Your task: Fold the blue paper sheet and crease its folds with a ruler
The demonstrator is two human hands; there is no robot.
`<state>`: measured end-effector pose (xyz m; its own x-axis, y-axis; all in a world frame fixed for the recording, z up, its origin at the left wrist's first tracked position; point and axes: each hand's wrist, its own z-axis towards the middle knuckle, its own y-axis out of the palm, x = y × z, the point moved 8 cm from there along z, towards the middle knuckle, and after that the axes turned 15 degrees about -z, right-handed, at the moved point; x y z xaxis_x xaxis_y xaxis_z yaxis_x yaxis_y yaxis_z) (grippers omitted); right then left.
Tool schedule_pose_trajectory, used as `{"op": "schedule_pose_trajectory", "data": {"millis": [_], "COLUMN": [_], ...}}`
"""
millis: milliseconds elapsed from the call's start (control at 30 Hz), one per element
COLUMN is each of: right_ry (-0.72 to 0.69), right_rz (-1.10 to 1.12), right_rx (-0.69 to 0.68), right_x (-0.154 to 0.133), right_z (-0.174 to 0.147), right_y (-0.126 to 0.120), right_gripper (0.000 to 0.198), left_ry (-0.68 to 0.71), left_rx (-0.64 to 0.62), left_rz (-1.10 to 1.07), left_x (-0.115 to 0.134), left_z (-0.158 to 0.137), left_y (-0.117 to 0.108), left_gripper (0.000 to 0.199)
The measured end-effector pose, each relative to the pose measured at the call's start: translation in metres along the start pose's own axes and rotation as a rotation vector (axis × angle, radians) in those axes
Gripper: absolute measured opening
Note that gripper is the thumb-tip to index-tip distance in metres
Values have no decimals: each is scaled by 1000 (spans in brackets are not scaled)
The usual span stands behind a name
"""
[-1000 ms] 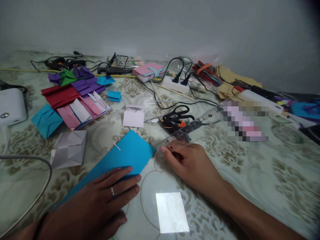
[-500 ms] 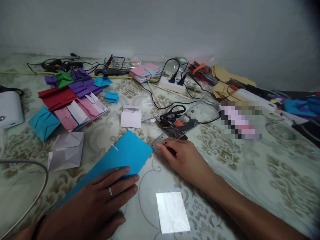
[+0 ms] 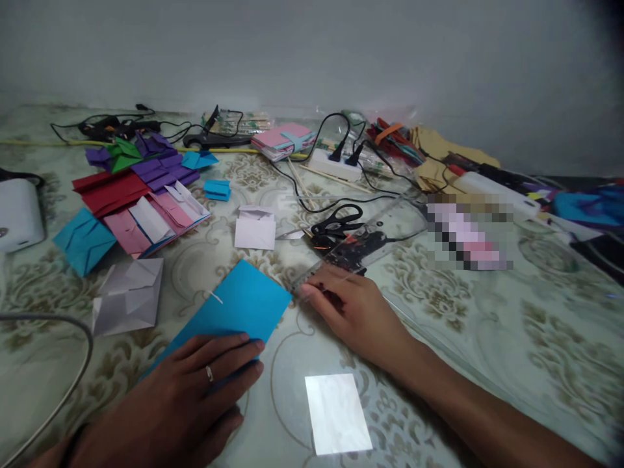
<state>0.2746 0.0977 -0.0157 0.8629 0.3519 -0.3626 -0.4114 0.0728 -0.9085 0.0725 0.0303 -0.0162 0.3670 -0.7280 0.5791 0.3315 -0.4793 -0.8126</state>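
My left hand (image 3: 175, 403) lies flat on the near end of a blue paper sheet (image 3: 234, 305), fingers spread, a ring on one finger. My right hand (image 3: 355, 312) grips the near end of a clear plastic ruler (image 3: 370, 240), which slants up and to the right, lifted over black scissors (image 3: 338, 224). The ruler's near tip sits just right of the blue sheet's corner.
Folded paper pieces in red, purple, pink, blue and white (image 3: 141, 195) lie at the left. A white folded piece (image 3: 256, 229) sits mid-table. A power strip (image 3: 336, 166) with cables, a glue gun (image 3: 214, 133), wooden sticks and paper stacks line the back. A white device (image 3: 17, 214) sits far left.
My right hand has lifted and swung the ruler's far end up and left, over the scissors. The left hand slid slightly back along the blue sheet.
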Motion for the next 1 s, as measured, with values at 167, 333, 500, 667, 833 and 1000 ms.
{"op": "schedule_pose_trajectory", "data": {"millis": [167,333,500,667,833,1000], "right_ry": [-21,42,42,32,46,-50], "right_rz": [-27,-76,-67,-80,-85,-39], "right_rx": [-31,-23,0,39,71,130], "right_x": [-1,6,5,6,10,3], "right_z": [0,2,2,1,2,0], "right_y": [6,6,3,2,0,-2], "right_gripper": [25,23,19,16,18,15], "left_ry": [-5,-12,0,5,-11,-5], "left_rx": [-4,-2,-26,-19,-22,-11], "left_rz": [-13,-4,40,52,36,54], "left_x": [0,0,1,1,-1,-1], "left_z": [0,0,1,2,1,-1], "left_y": [0,-1,0,0,0,3], "left_gripper": [53,52,51,50,54,52]}}
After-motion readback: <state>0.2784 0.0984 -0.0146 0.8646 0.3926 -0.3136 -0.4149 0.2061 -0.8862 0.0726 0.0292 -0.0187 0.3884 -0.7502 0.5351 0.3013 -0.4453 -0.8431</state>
